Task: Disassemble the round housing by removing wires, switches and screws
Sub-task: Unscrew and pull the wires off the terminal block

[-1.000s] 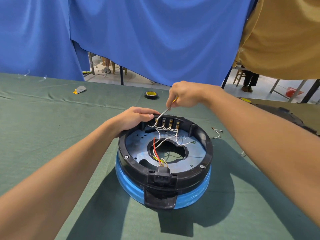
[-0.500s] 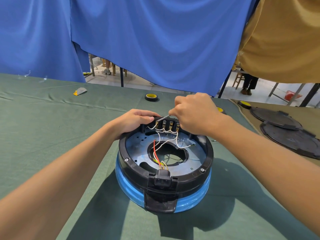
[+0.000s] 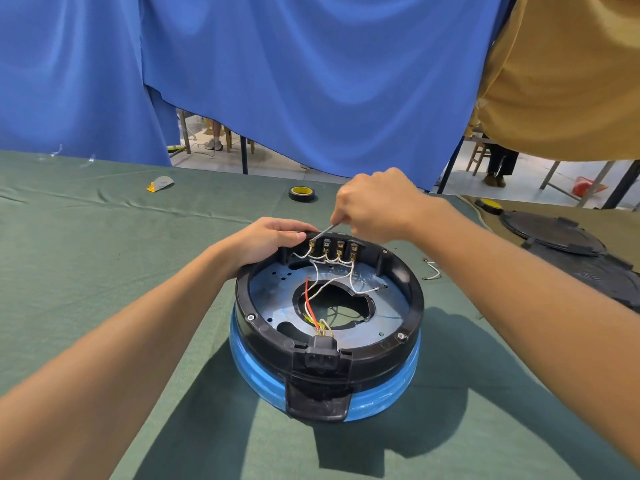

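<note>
Black-rimmed, blue-banded round housing (image 3: pixel 412 306) is sitting mid-worktop (image 3: pixel 104 271), toward the near edge. Left hand (image 3: pixel 266 237) is gripping its far-left rim, fingers (image 3: pixel 294 233) curling over it. Right hand (image 3: pixel 377 206) is pinching a thin metal tool (image 3: pixel 325 232), tip at the leftmost switch (image 3: pixel 313 245).

Black-rimmed round plastic housing (image 3: pixel 414 308) with blue band on green cloth tabletop (image 3: pixel 104 258); white, red and yellow wires (image 3: pixel 307 289) inside; blue fabric curtain (image 3: pixel 311 81) behind.
</note>
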A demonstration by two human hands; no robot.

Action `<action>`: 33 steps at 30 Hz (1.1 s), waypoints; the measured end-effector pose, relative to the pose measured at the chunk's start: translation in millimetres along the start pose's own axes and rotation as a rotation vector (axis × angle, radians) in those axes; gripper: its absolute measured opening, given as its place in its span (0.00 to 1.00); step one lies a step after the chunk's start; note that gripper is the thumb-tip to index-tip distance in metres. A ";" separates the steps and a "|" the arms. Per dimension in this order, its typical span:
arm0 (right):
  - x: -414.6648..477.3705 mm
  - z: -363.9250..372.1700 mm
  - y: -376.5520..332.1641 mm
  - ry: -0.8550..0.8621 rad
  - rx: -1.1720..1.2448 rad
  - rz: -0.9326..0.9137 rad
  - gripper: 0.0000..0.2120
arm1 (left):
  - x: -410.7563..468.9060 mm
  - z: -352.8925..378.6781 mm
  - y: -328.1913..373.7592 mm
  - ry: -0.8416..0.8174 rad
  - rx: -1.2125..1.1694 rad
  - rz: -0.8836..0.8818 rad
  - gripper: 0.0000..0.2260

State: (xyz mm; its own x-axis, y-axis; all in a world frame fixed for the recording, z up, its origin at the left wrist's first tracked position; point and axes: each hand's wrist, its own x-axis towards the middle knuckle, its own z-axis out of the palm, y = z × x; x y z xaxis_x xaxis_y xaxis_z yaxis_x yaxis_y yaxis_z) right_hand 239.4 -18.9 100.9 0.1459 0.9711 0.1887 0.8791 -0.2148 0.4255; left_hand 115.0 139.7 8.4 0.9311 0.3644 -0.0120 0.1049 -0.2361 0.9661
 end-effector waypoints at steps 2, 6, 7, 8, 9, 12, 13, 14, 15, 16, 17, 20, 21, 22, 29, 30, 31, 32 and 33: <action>9.1 0.5 9.2 -0.054 0.057 -0.051 0.20 | -0.6 -0.1 1.0 0.004 0.020 0.001 0.15; 22.7 9.6 24.3 -0.146 0.180 -0.138 0.20 | -0.6 -0.2 2.0 0.017 0.050 -0.004 0.13; 23.9 12.8 26.2 -0.160 0.226 -0.139 0.20 | -0.4 -0.4 1.9 0.014 0.048 -0.010 0.14; 24.6 16.2 27.4 -0.168 0.271 -0.135 0.21 | -0.2 -0.7 1.6 0.011 0.045 -0.013 0.14; 24.5 19.2 28.1 -0.170 0.309 -0.128 0.22 | 0.2 -0.7 1.3 0.013 0.044 -0.014 0.14; 22.6 24.6 28.3 -0.135 0.343 -0.106 0.21 | 1.1 -1.4 0.6 0.021 0.050 -0.009 0.14; 20.5 25.4 27.2 -0.124 0.320 -0.106 0.21 | 1.4 -1.7 -0.1 0.015 0.045 -0.009 0.15; 17.1 26.5 26.0 -0.114 0.287 -0.108 0.20 | 1.6 -1.9 -0.5 0.010 0.038 -0.009 0.15; 13.0 27.6 24.7 -0.101 0.254 -0.110 0.19 | 1.9 -1.9 -0.8 0.007 0.031 -0.010 0.15; 8.3 29.2 23.4 -0.088 0.233 -0.109 0.19 | 2.1 -2.0 -1.0 0.007 0.024 -0.011 0.15; 3.7 30.8 21.6 -0.081 0.235 -0.100 0.19 | 2.2 -2.1 -1.3 0.007 0.020 -0.010 0.15; -5.5 35.1 15.5 -0.079 0.284 -0.048 0.21 | 2.7 -1.4 -2.5 0.002 0.002 -0.008 0.15; -7.0 36.8 13.4 -0.061 0.277 -0.030 0.20 | 3.0 -1.2 -2.8 0.002 -0.014 -0.009 0.14; -8.1 38.7 11.7 -0.036 0.260 -0.020 0.19 | 2.7 -1.3 -2.9 0.003 -0.028 -0.010 0.13; -12.3 51.6 12.6 0.059 0.339 -0.014 0.21 | 3.2 -1.6 -3.3 0.002 -0.019 -0.023 0.12; -13.0 52.4 11.7 0.077 0.347 -0.013 0.21 | 3.1 -2.0 -3.7 0.001 -0.014 -0.022 0.12; -15.0 53.5 10.5 0.095 0.347 -0.006 0.21 | 3.4 -1.9 -4.1 0.001 -0.010 -0.019 0.12; -18.3 55.5 9.3 0.116 0.332 0.007 0.20 | 3.6 -1.9 -4.6 0.002 -0.006 -0.016 0.12; -22.4 58.2 8.3 0.141 0.300 0.021 0.19 | 4.0 -1.9 -5.1 0.004 -0.006 -0.012 0.12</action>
State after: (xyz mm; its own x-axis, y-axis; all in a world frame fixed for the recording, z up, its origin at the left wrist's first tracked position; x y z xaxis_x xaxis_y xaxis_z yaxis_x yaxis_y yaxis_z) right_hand 269.8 -36.4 48.7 0.1192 0.9383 0.3246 0.9742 -0.1737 0.1444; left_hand 117.5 144.1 3.9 0.9285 0.3707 -0.0223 0.1138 -0.2268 0.9673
